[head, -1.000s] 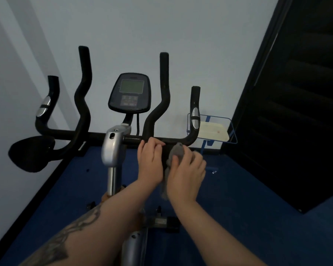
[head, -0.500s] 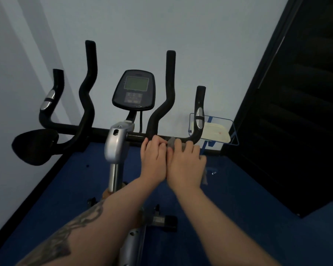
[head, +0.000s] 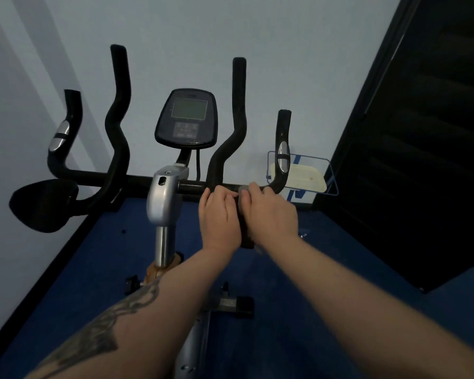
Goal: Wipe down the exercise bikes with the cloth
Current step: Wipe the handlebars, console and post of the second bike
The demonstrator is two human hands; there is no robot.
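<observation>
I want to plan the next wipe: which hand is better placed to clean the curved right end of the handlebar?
The right hand. It already holds the grey cloth against the handlebar, next to the bend rising to the right grip. The left hand only grips the bar, further from that end.

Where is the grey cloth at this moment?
The cloth is under the right hand, pressed on the black handlebar right of the silver post, beside the left hand.

Pale wall (head: 298, 50), blue floor (head: 326, 310), perhaps a dark door (head: 427, 138) right.
</observation>
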